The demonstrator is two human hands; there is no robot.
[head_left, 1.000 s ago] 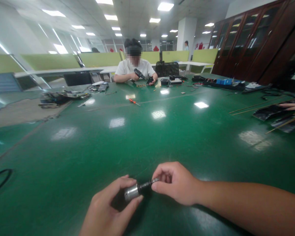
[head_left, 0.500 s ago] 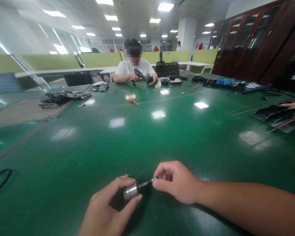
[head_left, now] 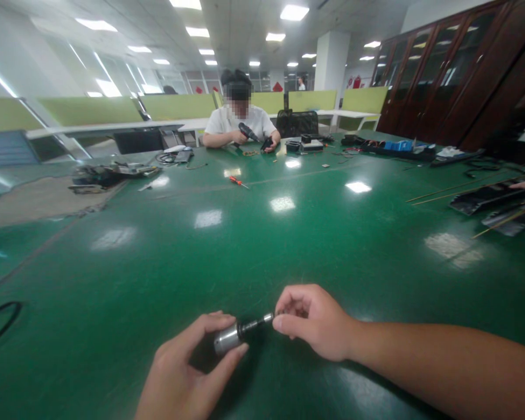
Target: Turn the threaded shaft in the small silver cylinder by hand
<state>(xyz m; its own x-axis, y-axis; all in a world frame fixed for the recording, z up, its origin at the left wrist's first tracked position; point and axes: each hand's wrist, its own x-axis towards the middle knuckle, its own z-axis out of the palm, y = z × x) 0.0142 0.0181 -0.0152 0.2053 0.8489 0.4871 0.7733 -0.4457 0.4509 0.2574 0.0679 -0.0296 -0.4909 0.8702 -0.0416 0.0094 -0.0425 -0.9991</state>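
Note:
Low in the middle of the head view, my left hand [head_left: 192, 361] grips a silver metal cylinder [head_left: 228, 339] between thumb and fingers. From its right end sticks out a thin dark stepped shaft [head_left: 251, 325] with a shiny tip, tilted slightly upward. It looks like a small motor, though I cannot tell for sure. Just beyond the tip, my right hand [head_left: 315, 321] is closed in a pinch; a tiny dark bit shows at its fingertips, too small to name. Whether it touches the shaft's tip is unclear.
A red screwdriver [head_left: 237, 182] lies mid-table on the green top [head_left: 354, 245]. Across sits a person [head_left: 240, 122] holding a power drill [head_left: 248, 132]. Circuit boards [head_left: 109, 173] are at left, a black cable [head_left: 4, 326] nearer. Dark parts with thin rods [head_left: 481, 198] and another person's hand are at right.
My left hand has drawn the cylinder a little left and down, so more of the shaft's shiny tip shows. My right fingertips, earlier over that tip, now sit just beyond it.

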